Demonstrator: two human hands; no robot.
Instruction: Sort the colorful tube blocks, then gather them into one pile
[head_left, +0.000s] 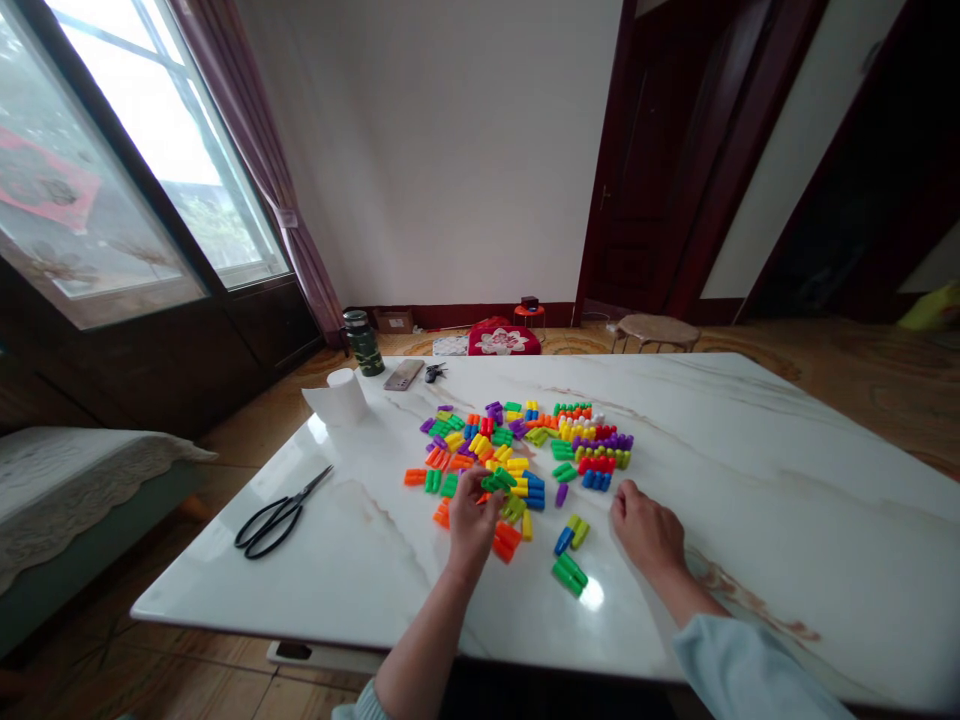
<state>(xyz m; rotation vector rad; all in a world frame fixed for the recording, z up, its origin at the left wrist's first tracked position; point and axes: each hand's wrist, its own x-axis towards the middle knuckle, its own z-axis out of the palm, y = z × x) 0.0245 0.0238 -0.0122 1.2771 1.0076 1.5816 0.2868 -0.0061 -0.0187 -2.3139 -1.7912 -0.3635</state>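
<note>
A spread of small plastic blocks (525, 445) in many colours lies in the middle of a white marble table (750, 480). My left hand (471, 515) rests at the near edge of the pile, fingers curled around a green block (496, 480). My right hand (646, 530) lies on the table to the right of the pile, fingers loosely curled, nothing seen in it. Between the hands sit a blue and green pair (570, 535), a green pair (570, 574) and a purple block (561, 494). Orange blocks (506, 543) lie by my left wrist.
Black scissors (279, 515) lie at the table's left. A paper roll (343, 396), a phone (403, 374), a dark bottle (363, 342) and a small black object (433, 372) stand near the far left corner. A stool (658, 330) and red cushion (502, 338) are beyond on the floor.
</note>
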